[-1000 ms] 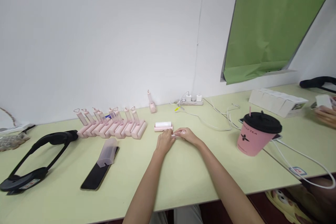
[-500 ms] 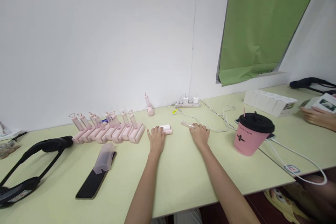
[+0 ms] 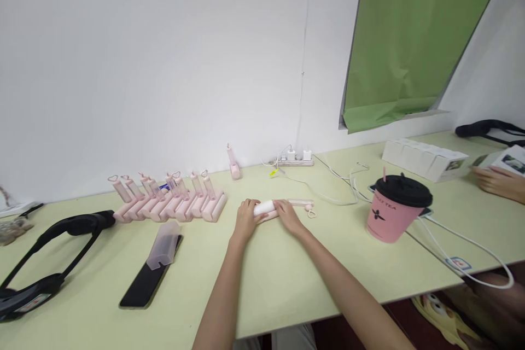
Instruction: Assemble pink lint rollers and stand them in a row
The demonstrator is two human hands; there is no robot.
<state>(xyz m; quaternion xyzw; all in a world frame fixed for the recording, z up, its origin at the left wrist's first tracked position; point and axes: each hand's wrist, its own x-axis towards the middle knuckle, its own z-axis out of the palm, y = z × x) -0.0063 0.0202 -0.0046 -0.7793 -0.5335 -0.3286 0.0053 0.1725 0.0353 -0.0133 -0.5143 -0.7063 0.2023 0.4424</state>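
Note:
My left hand [image 3: 246,219] and my right hand [image 3: 288,215] both close on a small pink-and-white roller [image 3: 264,208] lying on the pale green table [image 3: 279,268]. Just right of my right hand a clear pink handle [image 3: 302,204] with a small loop at its end rests on the table. A row of several assembled pink rollers [image 3: 172,202] with upright handles stands to the left. One more pink roller [image 3: 233,167] stands alone by the wall.
A clear cover [image 3: 164,238] lies on a black phone [image 3: 145,281] at left, beside a black headset [image 3: 49,251]. A pink cup [image 3: 396,208] with black lid, cables [image 3: 463,246], a power strip [image 3: 294,159] and white boxes [image 3: 424,159] are at right. Another person's hand [image 3: 498,181] holds cards.
My right hand let go of the clear handle, which now lies on the table, and came left to the roller. My left hand stayed on the roller.

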